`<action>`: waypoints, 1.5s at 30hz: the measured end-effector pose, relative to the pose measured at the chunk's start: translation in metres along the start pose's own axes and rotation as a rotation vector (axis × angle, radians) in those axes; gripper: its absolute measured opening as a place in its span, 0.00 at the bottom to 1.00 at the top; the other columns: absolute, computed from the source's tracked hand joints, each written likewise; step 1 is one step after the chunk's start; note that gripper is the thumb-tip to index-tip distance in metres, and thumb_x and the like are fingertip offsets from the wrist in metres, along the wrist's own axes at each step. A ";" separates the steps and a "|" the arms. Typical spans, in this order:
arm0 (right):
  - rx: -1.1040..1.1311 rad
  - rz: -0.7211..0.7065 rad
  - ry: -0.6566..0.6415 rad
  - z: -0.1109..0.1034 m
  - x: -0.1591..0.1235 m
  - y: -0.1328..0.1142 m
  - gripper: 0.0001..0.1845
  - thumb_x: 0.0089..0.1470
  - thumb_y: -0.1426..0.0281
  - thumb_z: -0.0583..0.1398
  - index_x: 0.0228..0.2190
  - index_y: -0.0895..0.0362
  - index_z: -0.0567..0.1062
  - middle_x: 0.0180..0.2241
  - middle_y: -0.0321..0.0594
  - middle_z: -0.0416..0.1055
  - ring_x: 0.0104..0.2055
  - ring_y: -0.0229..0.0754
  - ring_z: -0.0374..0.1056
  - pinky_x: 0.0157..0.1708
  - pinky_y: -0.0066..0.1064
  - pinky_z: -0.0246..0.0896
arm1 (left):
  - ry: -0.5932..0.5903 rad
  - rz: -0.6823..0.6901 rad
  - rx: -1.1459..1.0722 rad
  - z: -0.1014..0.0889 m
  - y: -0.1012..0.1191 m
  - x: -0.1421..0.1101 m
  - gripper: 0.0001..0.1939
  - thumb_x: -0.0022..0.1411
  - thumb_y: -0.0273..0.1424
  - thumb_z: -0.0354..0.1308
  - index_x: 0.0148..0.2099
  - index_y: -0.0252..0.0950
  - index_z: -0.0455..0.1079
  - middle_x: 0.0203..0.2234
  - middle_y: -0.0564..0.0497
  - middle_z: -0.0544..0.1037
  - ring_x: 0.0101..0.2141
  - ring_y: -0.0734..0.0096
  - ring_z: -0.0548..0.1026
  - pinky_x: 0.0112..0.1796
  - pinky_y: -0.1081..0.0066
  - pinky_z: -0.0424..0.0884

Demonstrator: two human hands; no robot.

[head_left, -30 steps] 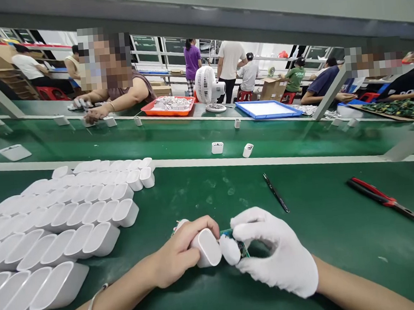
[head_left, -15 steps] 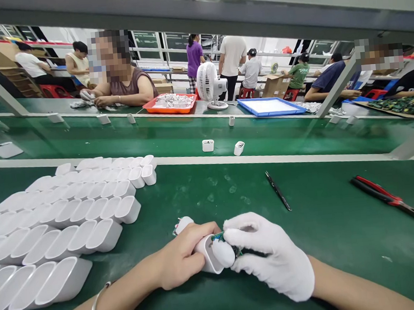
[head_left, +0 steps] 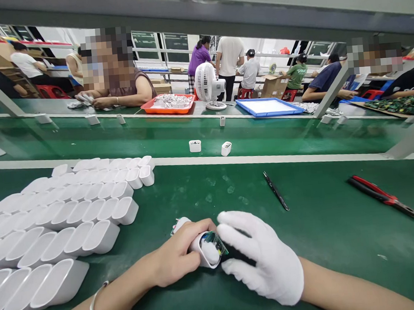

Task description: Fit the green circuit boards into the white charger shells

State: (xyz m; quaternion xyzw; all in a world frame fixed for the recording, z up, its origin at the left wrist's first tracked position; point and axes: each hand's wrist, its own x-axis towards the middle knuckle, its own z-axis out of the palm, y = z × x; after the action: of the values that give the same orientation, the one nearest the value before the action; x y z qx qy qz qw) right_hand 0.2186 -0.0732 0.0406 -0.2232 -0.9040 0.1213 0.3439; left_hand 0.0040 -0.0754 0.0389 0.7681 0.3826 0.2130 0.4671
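My left hand [head_left: 184, 252], bare and with a bangle at the wrist, is wrapped round a white plastic housing [head_left: 196, 245] just above the green bench. A green circuit board [head_left: 220, 244] sticks out of the housing's open end, beside a white rounded piece [head_left: 210, 253]. In a white glove, my right hand [head_left: 263, 258] is open to the right of that end, thumb and fingers spread around the board; whether a fingertip touches it I cannot tell. Behind my left hand lies another white piece [head_left: 181, 222] with small electronic parts at its edge.
Rows of white housings [head_left: 102, 237] cover the left of the bench. Black tweezers [head_left: 276, 191] and red-and-black pliers [head_left: 389, 199] lie to the right. Beyond a pale rail, two small housings [head_left: 195, 146] stand on a green strip. A fan [head_left: 207, 85] and co-workers [head_left: 122, 80] are across it.
My right hand has let go of the board and white piece, its fingers spreading. These parts now sit deeper in the housing. The two small housings on the strip have shifted left.
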 end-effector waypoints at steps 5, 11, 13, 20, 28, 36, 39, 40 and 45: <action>-0.065 -0.068 -0.186 0.000 0.002 -0.005 0.21 0.54 0.64 0.57 0.49 0.55 0.64 0.48 0.47 0.67 0.52 0.52 0.60 0.46 0.43 0.61 | 0.028 -0.016 0.033 0.003 -0.003 -0.002 0.12 0.46 0.25 0.47 0.37 0.37 0.59 0.30 0.54 0.67 0.32 0.68 0.64 0.34 0.73 0.63; 0.054 -0.081 -0.111 0.006 0.003 -0.001 0.19 0.58 0.65 0.55 0.50 0.53 0.64 0.51 0.46 0.66 0.54 0.51 0.59 0.49 0.44 0.60 | 0.026 0.018 -0.046 0.011 0.007 -0.001 0.19 0.46 0.24 0.52 0.42 0.39 0.54 0.35 0.53 0.68 0.35 0.69 0.66 0.36 0.73 0.65; 0.222 0.003 0.041 0.009 -0.002 0.003 0.20 0.58 0.68 0.54 0.53 0.48 0.62 0.51 0.43 0.65 0.52 0.46 0.62 0.49 0.39 0.61 | 0.005 -0.049 -0.101 0.012 0.011 0.000 0.22 0.49 0.26 0.55 0.46 0.40 0.51 0.37 0.53 0.69 0.35 0.69 0.68 0.35 0.73 0.66; 0.453 0.335 0.197 0.021 -0.001 0.001 0.20 0.50 0.72 0.61 0.46 0.51 0.72 0.42 0.40 0.70 0.42 0.41 0.69 0.42 0.31 0.66 | 0.079 -0.086 -0.125 0.026 0.011 0.006 0.23 0.55 0.27 0.56 0.50 0.41 0.51 0.47 0.49 0.69 0.43 0.66 0.70 0.41 0.69 0.66; 0.407 0.346 0.281 0.036 -0.009 0.006 0.14 0.51 0.66 0.60 0.41 0.54 0.73 0.28 0.37 0.67 0.25 0.35 0.63 0.25 0.27 0.61 | 0.183 -0.032 -0.154 0.045 0.008 0.004 0.22 0.54 0.24 0.57 0.45 0.41 0.48 0.36 0.53 0.72 0.35 0.69 0.73 0.35 0.73 0.66; 0.536 0.449 0.151 0.035 -0.004 0.006 0.12 0.53 0.68 0.56 0.40 0.55 0.68 0.33 0.38 0.63 0.30 0.36 0.63 0.32 0.30 0.62 | 0.239 -0.041 -0.168 0.047 0.011 0.009 0.23 0.53 0.23 0.56 0.44 0.41 0.46 0.32 0.56 0.70 0.31 0.73 0.71 0.30 0.75 0.65; 0.620 0.491 0.058 0.034 -0.007 0.011 0.12 0.55 0.63 0.54 0.41 0.55 0.66 0.32 0.37 0.63 0.28 0.35 0.62 0.30 0.29 0.62 | 0.219 -0.087 -0.189 0.049 0.011 0.011 0.24 0.52 0.23 0.57 0.43 0.41 0.45 0.30 0.57 0.71 0.29 0.73 0.71 0.29 0.75 0.64; 0.703 0.542 -0.001 0.033 -0.008 0.013 0.14 0.57 0.61 0.53 0.42 0.54 0.66 0.32 0.36 0.63 0.26 0.34 0.61 0.27 0.28 0.61 | 0.212 -0.096 -0.201 0.049 0.011 0.011 0.24 0.53 0.24 0.58 0.43 0.41 0.45 0.29 0.57 0.71 0.29 0.73 0.71 0.28 0.75 0.64; 1.143 0.705 -0.075 0.024 -0.009 0.025 0.32 0.57 0.45 0.43 0.53 0.52 0.60 0.47 0.47 0.64 0.17 0.29 0.60 0.15 0.26 0.57 | 0.259 -0.055 -0.210 0.044 0.007 0.011 0.23 0.52 0.23 0.57 0.41 0.42 0.44 0.28 0.58 0.71 0.28 0.73 0.70 0.30 0.74 0.65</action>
State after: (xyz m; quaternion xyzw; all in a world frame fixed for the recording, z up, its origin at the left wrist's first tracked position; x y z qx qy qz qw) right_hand 0.2162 -0.0578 0.0085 -0.2836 -0.5818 0.6936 0.3163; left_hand 0.0431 -0.0933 0.0243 0.6705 0.4361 0.3361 0.4973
